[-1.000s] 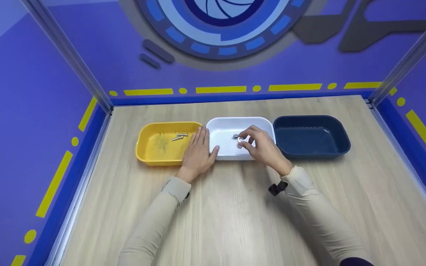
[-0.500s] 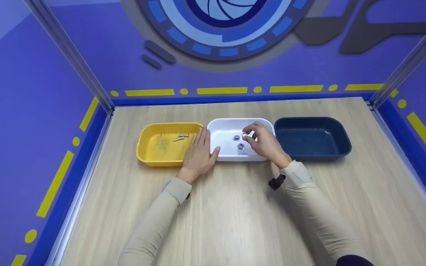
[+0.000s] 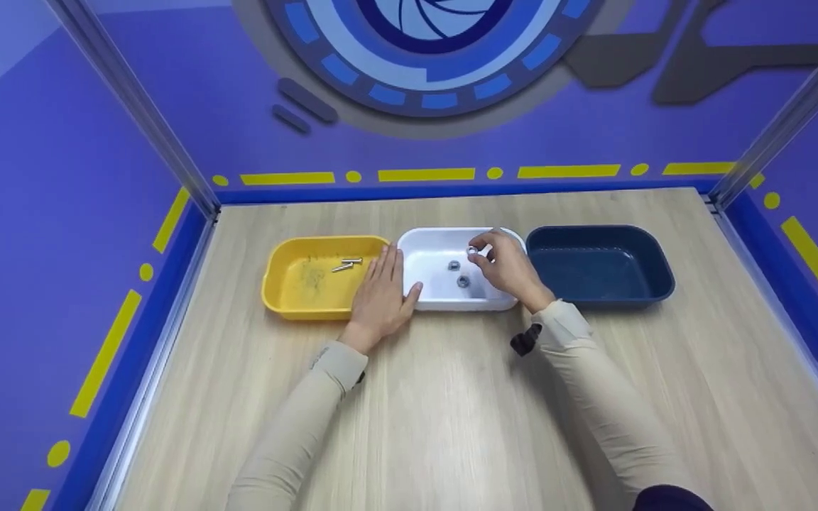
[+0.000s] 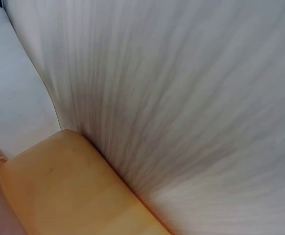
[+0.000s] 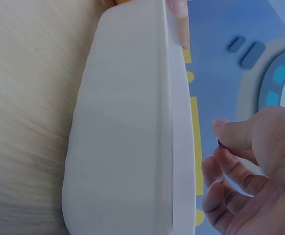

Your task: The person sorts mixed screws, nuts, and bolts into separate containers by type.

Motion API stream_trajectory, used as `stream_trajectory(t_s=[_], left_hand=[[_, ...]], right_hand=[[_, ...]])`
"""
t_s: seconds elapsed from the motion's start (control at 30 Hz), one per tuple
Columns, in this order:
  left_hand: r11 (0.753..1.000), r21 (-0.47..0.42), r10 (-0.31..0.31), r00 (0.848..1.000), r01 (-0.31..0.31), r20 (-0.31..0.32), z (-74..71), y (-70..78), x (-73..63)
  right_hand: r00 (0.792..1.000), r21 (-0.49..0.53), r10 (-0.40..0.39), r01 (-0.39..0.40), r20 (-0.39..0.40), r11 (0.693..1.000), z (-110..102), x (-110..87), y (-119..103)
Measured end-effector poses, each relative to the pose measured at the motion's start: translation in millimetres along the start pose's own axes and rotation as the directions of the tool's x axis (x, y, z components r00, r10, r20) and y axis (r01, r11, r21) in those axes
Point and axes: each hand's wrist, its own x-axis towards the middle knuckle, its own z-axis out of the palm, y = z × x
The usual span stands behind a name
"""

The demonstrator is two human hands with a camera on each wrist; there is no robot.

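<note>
Right hand (image 3: 510,268) had a nut (image 3: 472,250) pinched between thumb and finger, up over the far part of the white tray (image 3: 423,291). Compared with a second earlier, it had shifted away from the other two nuts (image 3: 454,265) on the tray's floor, so I'd say that one was properly picked out (the wrist cam only caught a dark sliver of it). Left hand (image 3: 380,291) hadn't budged, fingers straight across the rims beside the yellow tray (image 3: 288,284). Two screws (image 3: 342,267) lay in there; a dark tray (image 3: 583,273) sat far right.
</note>
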Motion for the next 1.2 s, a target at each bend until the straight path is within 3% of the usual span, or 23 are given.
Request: stream_trajectory(t_s=[0.47, 1.2], left_hand=[[1.000, -0.009, -0.005, 1.000, 0.005, -0.002, 0.2, 0.8, 0.0], [1.000, -0.010, 0.000, 1.000, 0.000, 0.000, -0.1, 0.7, -0.3]], right_hand=[[0.995, 0.022, 0.098, -0.098, 0.011, 0.995, 2.5, 10.0, 13.6], [0.995, 0.018, 0.098, -0.098, 0.004, 0.995, 0.4, 7.5, 12.2]])
